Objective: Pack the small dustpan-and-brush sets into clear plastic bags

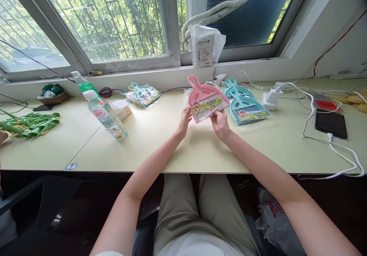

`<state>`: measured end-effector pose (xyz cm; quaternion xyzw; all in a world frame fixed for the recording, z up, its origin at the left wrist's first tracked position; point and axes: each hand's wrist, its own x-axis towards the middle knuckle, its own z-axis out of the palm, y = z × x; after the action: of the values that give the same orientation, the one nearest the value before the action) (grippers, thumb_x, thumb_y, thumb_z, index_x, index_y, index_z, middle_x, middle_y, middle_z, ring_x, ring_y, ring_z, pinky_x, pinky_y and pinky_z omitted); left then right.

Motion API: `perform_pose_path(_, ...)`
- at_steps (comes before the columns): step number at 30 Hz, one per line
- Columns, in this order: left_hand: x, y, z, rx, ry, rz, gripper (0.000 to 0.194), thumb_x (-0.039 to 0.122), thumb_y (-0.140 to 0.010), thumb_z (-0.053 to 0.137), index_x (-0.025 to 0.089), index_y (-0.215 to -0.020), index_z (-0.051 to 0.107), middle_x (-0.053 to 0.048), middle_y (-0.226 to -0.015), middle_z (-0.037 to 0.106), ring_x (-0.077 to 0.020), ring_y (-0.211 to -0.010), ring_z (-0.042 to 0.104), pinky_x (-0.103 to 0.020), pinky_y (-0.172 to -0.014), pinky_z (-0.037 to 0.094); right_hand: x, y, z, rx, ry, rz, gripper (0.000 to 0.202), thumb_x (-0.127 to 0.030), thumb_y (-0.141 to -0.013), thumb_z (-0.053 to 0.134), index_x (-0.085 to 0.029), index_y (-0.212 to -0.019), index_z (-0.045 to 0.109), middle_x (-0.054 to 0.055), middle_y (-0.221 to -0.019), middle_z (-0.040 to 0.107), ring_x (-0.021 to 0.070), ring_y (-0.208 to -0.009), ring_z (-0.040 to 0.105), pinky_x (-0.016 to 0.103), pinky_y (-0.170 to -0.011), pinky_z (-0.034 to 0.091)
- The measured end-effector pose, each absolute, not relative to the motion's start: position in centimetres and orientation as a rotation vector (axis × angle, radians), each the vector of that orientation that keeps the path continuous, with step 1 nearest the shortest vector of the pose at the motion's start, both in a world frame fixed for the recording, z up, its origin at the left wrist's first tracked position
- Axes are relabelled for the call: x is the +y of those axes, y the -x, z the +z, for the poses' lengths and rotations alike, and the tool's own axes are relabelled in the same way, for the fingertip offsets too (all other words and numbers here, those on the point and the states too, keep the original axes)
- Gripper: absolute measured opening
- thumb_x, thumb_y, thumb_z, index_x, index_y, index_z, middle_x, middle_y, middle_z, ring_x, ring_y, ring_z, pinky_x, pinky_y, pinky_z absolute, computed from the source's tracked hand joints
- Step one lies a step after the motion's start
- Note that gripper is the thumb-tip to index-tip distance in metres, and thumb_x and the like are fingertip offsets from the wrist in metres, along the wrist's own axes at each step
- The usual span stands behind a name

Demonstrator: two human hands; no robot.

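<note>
A pink dustpan and brush set (205,97) in clear packaging is held up over the table, its handle loop pointing away from me. My left hand (185,121) grips its lower left edge, thumb on the front. At the lower right edge my right hand (220,124) is closed on the same pack, with some fingers hidden behind it. Just right of it lie teal dustpan sets (248,105) in similar wrapping, overlapping each other. Another group of small wrapped dustpan sets (145,94) rests farther left near the wall.
Two plastic bottles (106,116) stand left, beside a tissue pack (122,110). Green leafy strips (31,126) lie far left, near part of another person's hand (2,136). A white charger (271,98), cables and a black phone (331,123) occupy the right. A wrapped package (204,51) stands on the sill.
</note>
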<state>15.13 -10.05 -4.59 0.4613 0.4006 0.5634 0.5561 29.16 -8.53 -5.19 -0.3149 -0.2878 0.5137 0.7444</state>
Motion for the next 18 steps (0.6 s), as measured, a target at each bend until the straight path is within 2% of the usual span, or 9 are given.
perform_pose_path(3,-9.0,-13.5,-4.4,0.82,-1.087,1.21,0.048,0.051,-0.078,0.068,0.02,-0.113,0.058,-0.009,-0.117,0.068,-0.0259,-0.111,0.063,-0.036,-0.092,0.049,-8.9,-28.1,-5.6,-0.682,0.691,1.166,0.03,-0.019,-0.071,0.071,-0.024,-0.098,0.062,-0.001,-0.097,0.074,0.0155,-0.099,0.07,0.03,-0.091,0.059)
perform_pose_path(6,-8.7,-12.9,-4.6,0.891,-1.045,1.209,0.042,0.034,-0.074,0.071,0.018,-0.112,0.062,-0.007,-0.102,0.072,-0.0229,-0.095,0.067,-0.034,-0.082,0.054,-8.3,-28.3,-5.8,-0.741,0.76,1.277,0.023,-0.021,-0.072,0.074,-0.022,-0.092,0.064,0.001,-0.093,0.075,0.0161,-0.091,0.072,0.031,-0.087,0.061)
perform_pose_path(9,-8.0,-12.1,-4.4,0.972,-0.914,1.275,0.037,0.022,-0.078,0.062,0.013,-0.113,0.063,-0.007,-0.092,0.074,-0.0214,-0.084,0.069,-0.034,-0.076,0.057,-7.1,-30.5,-5.5,-0.964,0.895,1.462,0.02,-0.035,-0.076,0.076,-0.02,-0.085,0.067,0.007,-0.084,0.076,0.0227,-0.085,0.073,0.042,-0.084,0.062)
perform_pose_path(11,-7.3,-11.0,-4.2,1.019,-0.786,1.314,0.038,0.019,-0.081,0.054,0.01,-0.117,0.062,-0.008,-0.089,0.074,-0.022,-0.082,0.07,-0.035,-0.074,0.059,-6.7,-32.2,-5.1,-1.169,0.988,1.378,0.026,-0.043,-0.077,0.075,-0.019,-0.083,0.07,0.011,-0.083,0.075,0.0286,-0.089,0.073,0.052,-0.087,0.059)
perform_pose_path(13,-6.7,-9.6,-4.0,1.045,-0.682,1.329,0.042,0.021,-0.084,0.051,0.009,-0.123,0.059,-0.01,-0.091,0.074,-0.0227,-0.084,0.072,-0.034,-0.074,0.06,-6.8,-33.3,-4.7,-1.42,1.039,1.031,0.026,-0.041,-0.076,0.076,-0.021,-0.092,0.072,0.012,-0.102,0.075,0.0325,-0.11,0.067,0.059,-0.101,0.049)
perform_pose_path(15,-6.4,-8.3,-4.0,1.043,-0.654,1.293,0.047,0.025,-0.085,0.052,0.01,-0.13,0.054,-0.011,-0.095,0.075,-0.0239,-0.085,0.073,-0.033,-0.072,0.06,-7.2,-33.7,-4.4,-1.692,1.061,0.584,0.036,-0.031,-0.075,0.078,-0.027,-0.11,0.071,0.008,-0.132,0.064,0.0326,-0.136,0.047,0.062,-0.116,0.029)
perform_pose_path(17,-6.3,-7.4,-4.0,1.021,-0.689,1.224,0.051,0.031,-0.086,0.054,0.011,-0.133,0.051,-0.013,-0.097,0.074,-0.0249,-0.082,0.073,-0.033,-0.069,0.061,-7.7,-33.5,-4.4,-1.915,1.076,0.262,0.049,-0.022,-0.074,0.078,-0.034,-0.12,0.066,0.001,-0.149,0.049,0.0306,-0.148,0.027,0.063,-0.121,0.009)
perform_pose_path(18,-6.3,-7.1,-4.1,0.994,-0.718,1.187,0.052,0.033,-0.086,0.056,0.01,-0.133,0.051,-0.014,-0.097,0.074,-0.0247,-0.078,0.073,-0.032,-0.066,0.061,-7.7,-33.3,-4.5,-1.977,1.079,0.17,0.047,-0.019,-0.075,0.077,-0.035,-0.118,0.067,-0.001,-0.15,0.047,0.0303,-0.149,0.024,0.063,-0.121,0.005)
